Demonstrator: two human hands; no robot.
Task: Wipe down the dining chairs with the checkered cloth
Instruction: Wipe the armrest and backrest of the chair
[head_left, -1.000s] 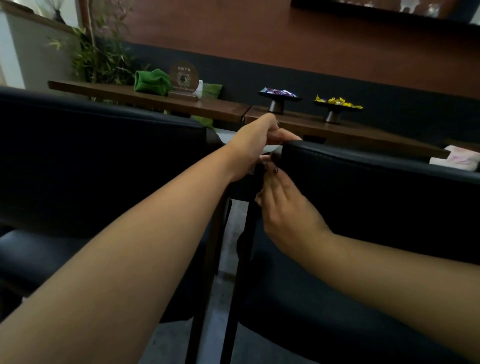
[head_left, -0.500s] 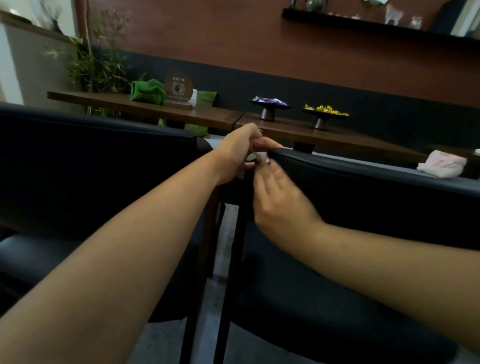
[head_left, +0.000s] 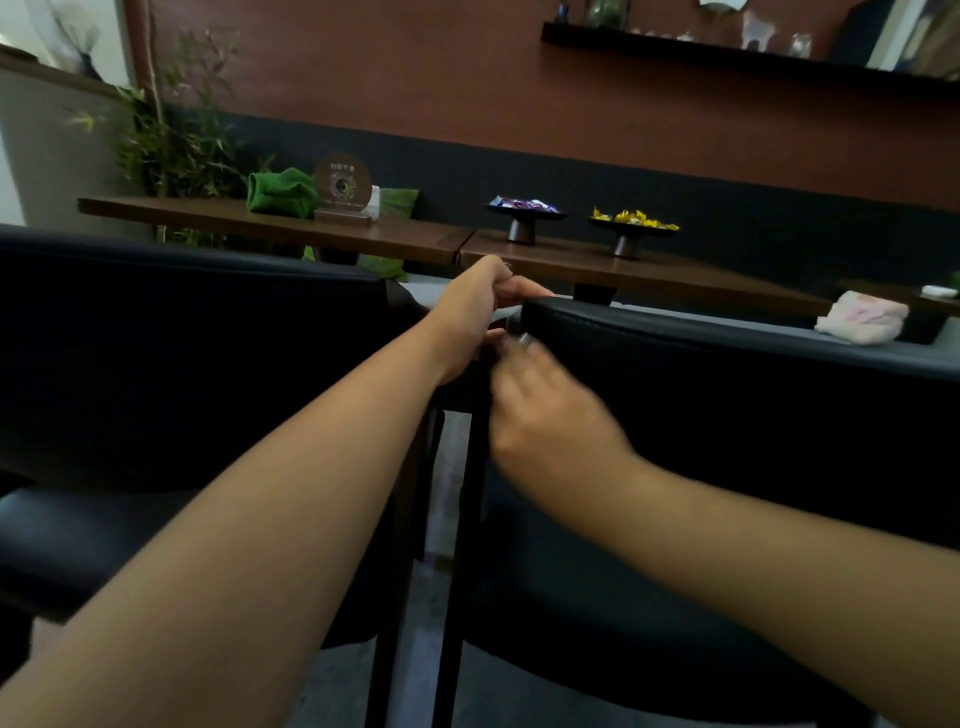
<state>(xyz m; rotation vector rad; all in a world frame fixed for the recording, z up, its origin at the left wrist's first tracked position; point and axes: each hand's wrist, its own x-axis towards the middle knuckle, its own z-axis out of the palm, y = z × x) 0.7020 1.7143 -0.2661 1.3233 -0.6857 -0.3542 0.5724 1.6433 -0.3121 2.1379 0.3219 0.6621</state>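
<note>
Two black padded dining chairs stand side by side with their backs to me, the left chair (head_left: 197, 353) and the right chair (head_left: 727, 405). My left hand (head_left: 478, 306) reaches across and its fingers curl over the top left corner of the right chair's backrest. My right hand (head_left: 545, 410) is blurred; its fingers point up, fairly straight, against the left edge of that backrest just below my left hand. I see no checkered cloth in either hand. A pale pinkish folded cloth (head_left: 862, 322) lies on the table beyond the right chair.
A long wooden table (head_left: 415, 241) runs behind the chairs with a green cloth (head_left: 280, 192), a round sign (head_left: 343, 189) and two black pedestal dishes (head_left: 524, 218) (head_left: 631, 234). A narrow gap of floor (head_left: 447, 493) separates the chairs. A plant (head_left: 171, 140) stands at the back left.
My right hand slid up the backrest's left edge toward my left hand and is now blurred with motion. My left hand kept its hold on the corner.
</note>
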